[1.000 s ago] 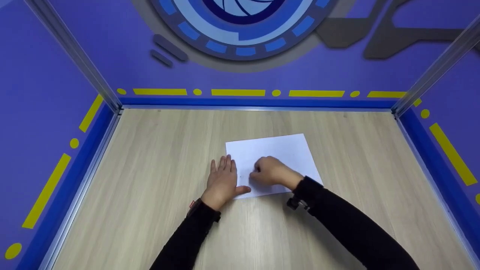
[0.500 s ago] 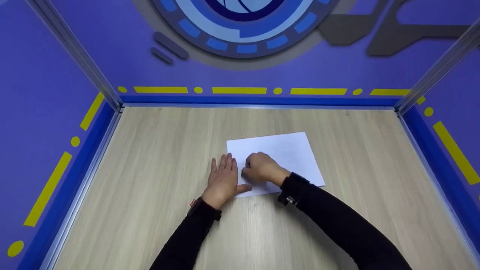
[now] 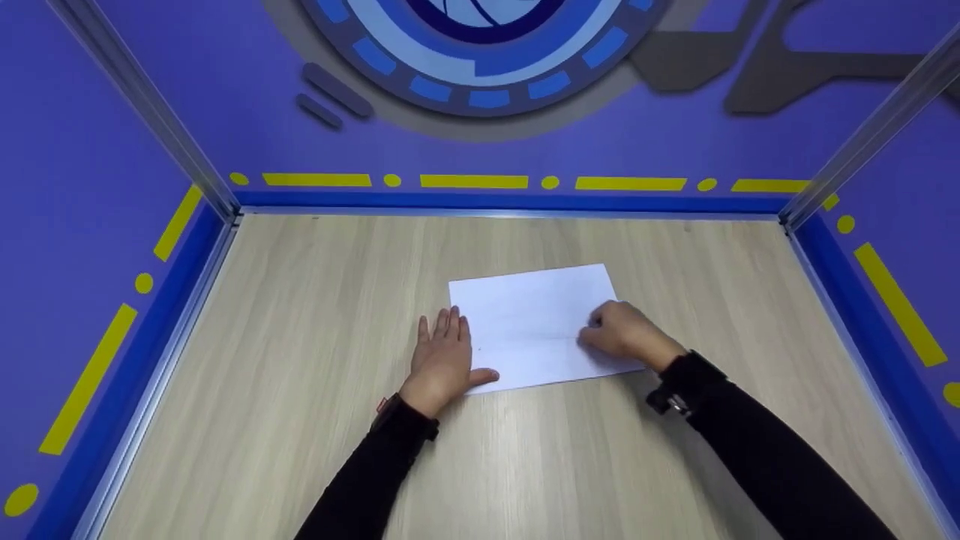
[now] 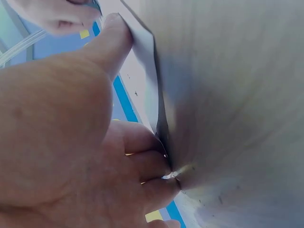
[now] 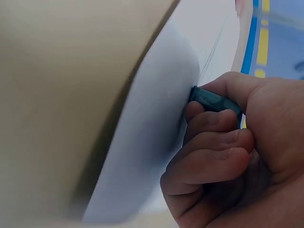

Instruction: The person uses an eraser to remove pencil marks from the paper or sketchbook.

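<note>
A white sheet of paper (image 3: 536, 311) lies on the wooden table, tilted slightly. My left hand (image 3: 441, 364) rests flat on its left edge, fingers straight and thumb out over the near left corner. Near the right edge of the sheet, my right hand (image 3: 621, 330) pinches a small dark teal block-like thing (image 5: 216, 100) between thumb and curled fingers. Its tip touches the paper, and its exact kind does not show. In the right wrist view a thin line (image 5: 214, 50) runs along the paper up to that tip. The left wrist view shows the left thumb (image 4: 114, 35) pressing the sheet.
The wooden table (image 3: 322, 300) extends around the paper on all sides. A purple-blue back wall (image 3: 480, 161) with yellow dashes and matching side walls close it in, with metal rails (image 3: 510, 214) along the edges. A small dark speck (image 3: 480, 349) marks the paper near the left hand.
My right hand first shifted slightly left, then swept right across the paper to near its right edge. A faint line now shows behind it. The left hand stays in place.
</note>
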